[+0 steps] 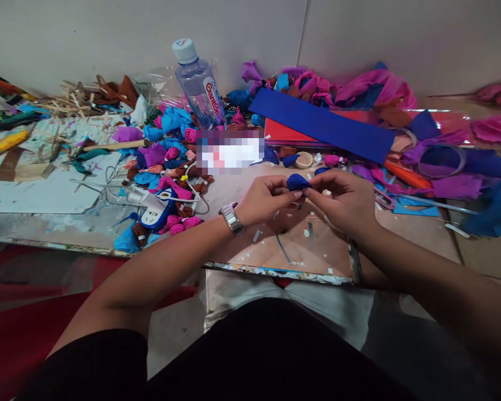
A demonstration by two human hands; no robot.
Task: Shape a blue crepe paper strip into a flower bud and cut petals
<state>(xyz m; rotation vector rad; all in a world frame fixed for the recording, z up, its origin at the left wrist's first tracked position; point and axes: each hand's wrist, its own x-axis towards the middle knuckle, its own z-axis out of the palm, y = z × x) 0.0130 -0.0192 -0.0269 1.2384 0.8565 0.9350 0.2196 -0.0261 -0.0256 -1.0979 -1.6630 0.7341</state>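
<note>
Between both hands, above the table, is a small dark blue crepe paper piece (298, 182), curled at its upper edge. My left hand (265, 197), with a metal watch on its wrist, pinches it from the left. From the right, my right hand (344, 200) grips its other side between thumb and forefinger. Just behind the hands lie a roll of tape (304, 160) and small balls of blue and pink paper. A long blue paper strip (321, 125) rests across red sheets (288, 133) farther back.
A clear bottle (200, 92) with a white cap stands among crumpled coloured paper. To the left are a blue and white power strip (157, 211) with cables, and a pile of wood sticks (77, 100). A clear tape roll (441, 160) lies at right. Paper scraps litter the table (242, 250).
</note>
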